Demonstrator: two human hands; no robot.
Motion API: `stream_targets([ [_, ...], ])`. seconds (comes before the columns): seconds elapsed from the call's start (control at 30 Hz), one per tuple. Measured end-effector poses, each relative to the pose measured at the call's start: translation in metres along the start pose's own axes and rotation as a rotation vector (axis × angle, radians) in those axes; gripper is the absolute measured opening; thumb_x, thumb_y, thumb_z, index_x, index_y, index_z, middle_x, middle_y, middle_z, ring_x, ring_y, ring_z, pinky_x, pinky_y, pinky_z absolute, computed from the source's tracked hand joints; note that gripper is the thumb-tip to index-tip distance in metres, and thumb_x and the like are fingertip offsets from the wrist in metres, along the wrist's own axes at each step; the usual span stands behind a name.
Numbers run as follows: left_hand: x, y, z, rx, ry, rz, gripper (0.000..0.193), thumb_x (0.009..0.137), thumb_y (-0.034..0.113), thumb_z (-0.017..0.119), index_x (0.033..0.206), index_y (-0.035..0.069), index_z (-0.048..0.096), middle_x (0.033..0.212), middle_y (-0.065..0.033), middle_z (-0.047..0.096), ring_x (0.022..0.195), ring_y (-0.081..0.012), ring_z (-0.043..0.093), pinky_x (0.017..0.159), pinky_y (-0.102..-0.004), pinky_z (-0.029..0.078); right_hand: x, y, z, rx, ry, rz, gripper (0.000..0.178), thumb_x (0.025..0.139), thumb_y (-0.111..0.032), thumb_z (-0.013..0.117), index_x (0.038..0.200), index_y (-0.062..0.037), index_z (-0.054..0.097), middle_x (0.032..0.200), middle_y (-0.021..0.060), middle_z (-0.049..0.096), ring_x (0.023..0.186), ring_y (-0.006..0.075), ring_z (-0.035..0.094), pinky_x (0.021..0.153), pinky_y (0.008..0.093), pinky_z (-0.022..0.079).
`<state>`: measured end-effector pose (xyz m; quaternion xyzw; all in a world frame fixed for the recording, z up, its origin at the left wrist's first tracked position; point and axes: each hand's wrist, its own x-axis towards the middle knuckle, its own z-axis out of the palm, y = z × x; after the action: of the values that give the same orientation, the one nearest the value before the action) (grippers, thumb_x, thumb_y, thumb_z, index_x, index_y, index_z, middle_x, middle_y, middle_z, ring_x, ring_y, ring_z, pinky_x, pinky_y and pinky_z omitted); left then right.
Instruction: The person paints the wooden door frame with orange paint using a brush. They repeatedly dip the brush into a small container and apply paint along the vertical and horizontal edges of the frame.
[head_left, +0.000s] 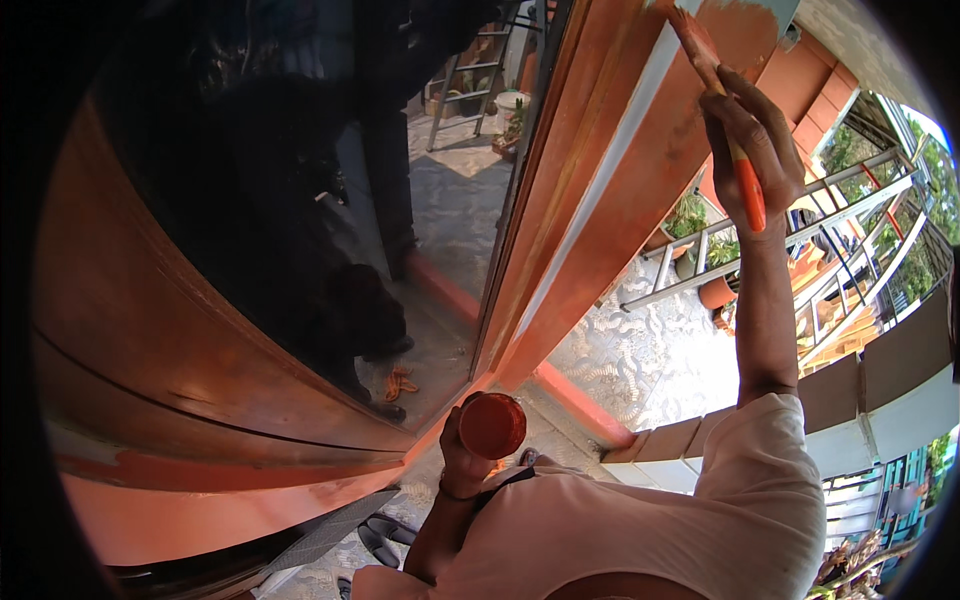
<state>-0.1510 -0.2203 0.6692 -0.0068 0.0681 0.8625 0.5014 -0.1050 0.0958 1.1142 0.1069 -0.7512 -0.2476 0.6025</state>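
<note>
Tall flat orange-painted column (655, 165) in front of me, pale lengthwise strip (640, 95) on it. Round open can of red-orange paint (492, 425) below, left hand (463, 455) grip curled round its side. Slim orange-handled paintbrush (704, 62) up at the column's top, right hand (757, 145) grip pinching the handle. Best guess: light lengthwise strokes, bristles flat, steady along the strip, can level.

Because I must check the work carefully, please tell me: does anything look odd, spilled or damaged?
A pale strip along the orange post and a ragged pale patch near the brush stand out: they interrupt the orange, perhaps unpainted. No spill is evident.
</note>
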Motion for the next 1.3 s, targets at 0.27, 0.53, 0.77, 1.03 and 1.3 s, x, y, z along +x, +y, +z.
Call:
stream_targets([
  [0.27,-0.005,-0.004,0.004,0.033,-0.019,0.016,0.061,0.1,0.055,0.065,0.142,0.01,0.061,0.14,-0.0114,0.062,0.133,-0.0358,0.053,0.097,-0.0534,0.058,-0.128,-0.048,-0.001,0.329,-0.237,0.133,0.024,0.075,0.004,0.085,0.094,-0.0048,0.073,0.114,0.0139,0.076,0.102,0.029,0.077,0.079,0.034,0.065],
  [0.53,-0.015,-0.029,0.038,-0.051,-0.186,0.039,0.062,0.1,0.052,0.067,0.145,0.01,0.058,0.146,-0.0117,0.056,0.137,-0.0377,0.053,0.097,-0.0563,0.059,-0.12,-0.022,0.026,0.721,0.542,0.767,0.023,0.091,0.002,0.082,0.11,0.0022,0.069,0.107,0.0164,0.076,0.091,0.019,0.077,0.076,0.029,0.064],
  [0.77,-0.002,-0.06,0.046,-0.119,-0.147,0.044,0.056,0.097,0.042,0.073,0.141,0.011,0.058,0.143,-0.0092,0.055,0.137,-0.0319,0.047,0.099,-0.0542,0.056,-0.092,-0.021,0.073,1.027,0.826,1.207,0.028,0.094,0.0,0.081,0.11,0.0093,0.06,0.101,0.0194,0.075,0.086,0.0235,0.078,0.083,0.0336,0.065],
  [1.03,-0.016,-0.068,0.055,-0.081,-0.072,0.1,0.055,0.097,0.041,0.073,0.14,0.011,0.058,0.144,-0.0083,0.054,0.137,-0.0314,0.047,0.098,-0.0544,0.056,-0.199,-0.091,0.047,1.125,0.528,1.577,0.026,0.097,-0.005,0.078,0.111,0.0018,0.057,0.098,0.0168,0.074,0.088,0.02,0.076,0.078,0.035,0.065],
  [1.3,-0.006,-0.066,0.066,-0.097,-0.103,0.006,0.051,0.098,0.039,0.072,0.139,0.011,0.059,0.141,-0.009,0.054,0.134,-0.0322,0.049,0.096,-0.0538,0.057,-0.145,-0.041,0.055,1.085,0.266,1.366,0.019,0.096,-0.01,0.08,0.087,0.0005,0.067,0.084,0.0102,0.076,0.071,0.0126,0.07,0.063,0.0268,0.056],
])
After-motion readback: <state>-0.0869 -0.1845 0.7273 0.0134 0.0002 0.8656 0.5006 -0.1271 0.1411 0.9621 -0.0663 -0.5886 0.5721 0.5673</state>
